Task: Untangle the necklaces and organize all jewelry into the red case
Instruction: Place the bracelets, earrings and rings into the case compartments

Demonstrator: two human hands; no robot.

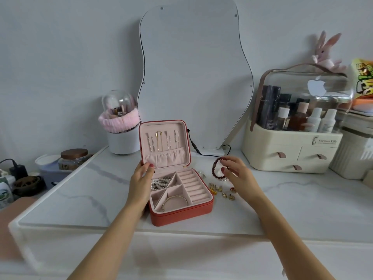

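One red case [181, 214], two bracelets [175, 199], one mirror [193, 77], three drawers [290, 156].

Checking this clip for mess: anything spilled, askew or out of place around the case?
Nothing is spilled or damaged. A loose scatter of small gold earrings lies on the white marble tabletop right of the open red jewelry case, not yet stored. The right hand holds a dark red beaded bracelet.
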